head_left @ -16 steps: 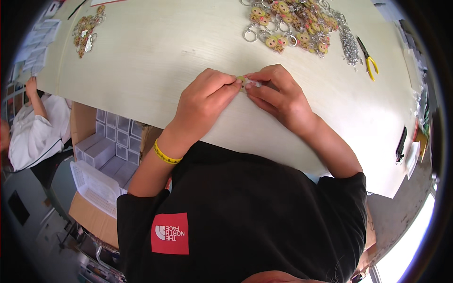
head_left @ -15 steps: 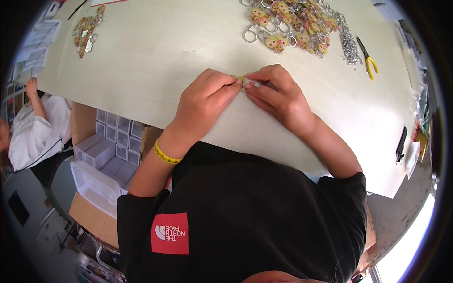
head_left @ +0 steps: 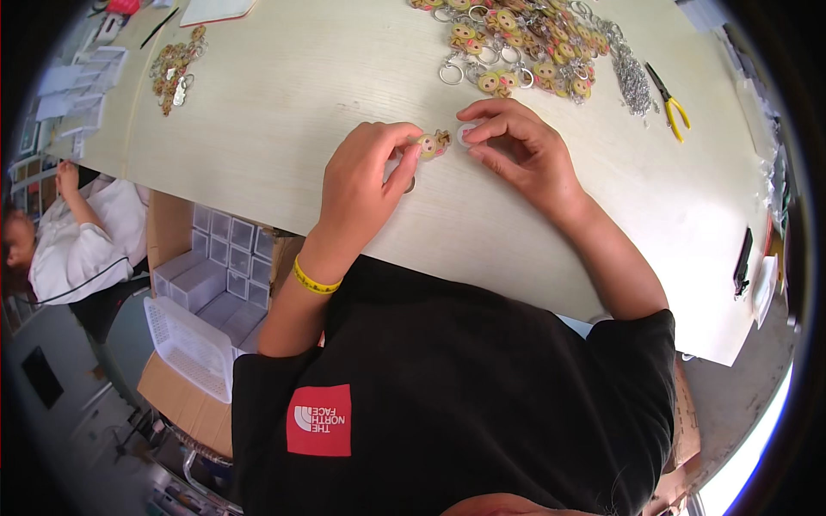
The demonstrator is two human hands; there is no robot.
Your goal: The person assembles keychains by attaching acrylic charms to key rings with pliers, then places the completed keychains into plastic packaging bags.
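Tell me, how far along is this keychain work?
Looks well underway. A big pile of charms with rings lies at the table's far edge, apparently finished, with a smaller pile at the far left. In hand: the left hand pinches one charm while the right hand holds a small pale piece against it. A heap of loose metal chains beside yellow pliers suggests more remains.

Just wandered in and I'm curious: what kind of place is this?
Probably a small assembly workshop for keychains. A heap of cartoon charms with rings lies on the table, beside a pile of chains and yellow pliers. The left hand holds one charm.
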